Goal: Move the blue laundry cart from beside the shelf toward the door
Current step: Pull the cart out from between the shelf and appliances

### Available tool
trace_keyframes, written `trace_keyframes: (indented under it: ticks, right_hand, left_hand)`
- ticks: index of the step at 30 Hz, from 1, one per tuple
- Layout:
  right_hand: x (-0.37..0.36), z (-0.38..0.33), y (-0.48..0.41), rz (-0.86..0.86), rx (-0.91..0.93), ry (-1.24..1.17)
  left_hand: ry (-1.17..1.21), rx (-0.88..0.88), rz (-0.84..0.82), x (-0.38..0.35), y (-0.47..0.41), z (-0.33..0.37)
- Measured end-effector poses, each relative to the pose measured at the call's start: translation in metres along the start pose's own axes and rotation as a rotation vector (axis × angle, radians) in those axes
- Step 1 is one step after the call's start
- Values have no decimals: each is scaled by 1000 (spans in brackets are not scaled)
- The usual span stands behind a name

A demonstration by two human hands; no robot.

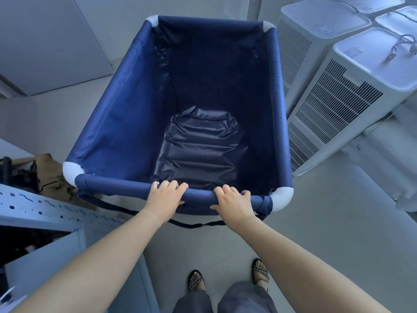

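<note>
The blue laundry cart (126, 114) stands centre frame, holding only a dark bag (198, 150) on its floor. The left hand (165, 195) and right hand (232, 203) are both wrapped closed around the near rail (117, 182), close together near its middle. White appliances (352, 93) stand just beside the cart from 1 to 3 o'clock; a perforated shelf (40, 208) lies at 8 o'clock. Judged advice: push evenly with both hands, favouring the left of the aisle, and keep the loose strap (194, 224) clear of the feet
</note>
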State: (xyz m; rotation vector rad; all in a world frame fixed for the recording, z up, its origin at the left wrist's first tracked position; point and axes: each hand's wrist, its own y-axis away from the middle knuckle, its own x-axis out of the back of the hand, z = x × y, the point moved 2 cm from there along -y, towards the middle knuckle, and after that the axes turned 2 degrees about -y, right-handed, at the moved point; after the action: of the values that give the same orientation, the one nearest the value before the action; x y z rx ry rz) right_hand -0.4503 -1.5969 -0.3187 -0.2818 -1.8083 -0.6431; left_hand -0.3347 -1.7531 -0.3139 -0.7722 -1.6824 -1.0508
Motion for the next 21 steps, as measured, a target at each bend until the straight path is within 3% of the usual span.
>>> trace_keyframes:
  ticks: [7,21]
  right_hand:
    - [5,37,10,-40,92,13]
    - [27,143,31,-92,273,93]
  left_hand:
    - [58,68,-53,11,7,40]
    - [288,286,13,16,15,156]
